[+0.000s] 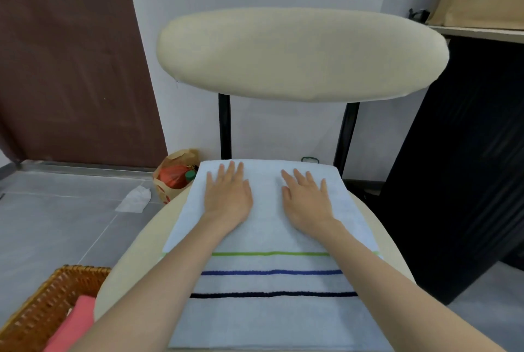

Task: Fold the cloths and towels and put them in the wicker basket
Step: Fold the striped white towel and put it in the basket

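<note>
- Right now I am pressing both palms down on the pale blue striped towel (266, 317), which is lying across the chair seat (127, 261) in front of me.
- My left hand (228, 196) and right hand (307, 198) are lying flat on its far half, fingers straight and only slightly fanned, gripping nothing.
- I am judging this to be a smoothing pass. The far half looks doubled over, so I should be sweeping outward from the middle, pushing wrinkles to the edges before making the next fold.
- I am using the stripes as a guide for lining up corners; otherwise the bundle is likely going to come out lopsided.
- The wicker basket (48, 303) is sitting low at my left, just beside the seat, with a pink cloth (76, 320) lying in it.
- A paper bag (175, 173) and a white scrap (133, 200) are lying on the floor beyond, well clear of my reach to the basket.
- The backrest (300, 54) is limiting how far forward I am able to push.
</note>
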`<state>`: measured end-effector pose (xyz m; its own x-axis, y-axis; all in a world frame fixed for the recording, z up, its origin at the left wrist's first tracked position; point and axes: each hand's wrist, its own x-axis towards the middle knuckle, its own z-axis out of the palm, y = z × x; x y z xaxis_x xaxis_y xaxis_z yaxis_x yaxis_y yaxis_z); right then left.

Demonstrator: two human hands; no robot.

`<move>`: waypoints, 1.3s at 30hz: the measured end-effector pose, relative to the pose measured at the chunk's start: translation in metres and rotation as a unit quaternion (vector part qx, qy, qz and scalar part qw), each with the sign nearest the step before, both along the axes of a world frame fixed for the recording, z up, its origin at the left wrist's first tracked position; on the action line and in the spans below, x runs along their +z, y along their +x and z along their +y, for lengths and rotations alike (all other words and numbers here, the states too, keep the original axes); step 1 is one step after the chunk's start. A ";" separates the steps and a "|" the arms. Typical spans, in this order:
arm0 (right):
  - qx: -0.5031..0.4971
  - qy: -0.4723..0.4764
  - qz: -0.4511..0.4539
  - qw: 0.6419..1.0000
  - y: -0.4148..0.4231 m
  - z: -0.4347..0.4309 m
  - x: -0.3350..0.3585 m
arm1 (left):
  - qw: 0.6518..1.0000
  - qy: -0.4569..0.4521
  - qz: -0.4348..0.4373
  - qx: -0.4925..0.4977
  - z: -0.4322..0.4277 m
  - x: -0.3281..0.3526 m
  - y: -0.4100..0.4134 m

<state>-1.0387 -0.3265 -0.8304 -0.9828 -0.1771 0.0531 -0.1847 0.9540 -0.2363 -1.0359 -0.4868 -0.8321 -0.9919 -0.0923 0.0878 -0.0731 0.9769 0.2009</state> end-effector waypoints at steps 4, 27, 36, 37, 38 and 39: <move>0.053 -0.001 -0.020 0.998 -0.027 -0.021 -0.001 | 0.995 -0.015 -0.038 -0.089 0.015 -0.003 -0.023; -0.027 -0.176 0.079 0.981 0.004 0.040 0.000 | 0.958 0.236 0.161 -0.040 -0.039 -0.001 0.032; 0.120 -0.148 -0.061 0.980 0.110 0.037 0.045 | 0.975 0.193 0.020 -0.107 -0.022 0.016 0.116; 0.133 -0.126 -0.072 0.980 0.123 0.038 0.047 | 0.977 0.179 0.003 -0.118 -0.021 0.017 0.126; 0.146 -0.096 -0.075 0.982 0.136 0.039 0.049 | 0.977 0.168 -0.015 -0.131 -0.019 0.018 0.137; 0.158 -0.063 -0.074 0.983 0.147 0.041 0.049 | 0.975 0.161 -0.037 -0.145 -0.016 0.020 0.149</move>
<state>-0.8917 -0.2851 -0.7810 -0.8781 -0.4764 -0.0458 -0.4218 0.8155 -0.3963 -0.8873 -0.5030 -0.8124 -0.9829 0.1822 0.0283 0.1713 0.8453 0.5061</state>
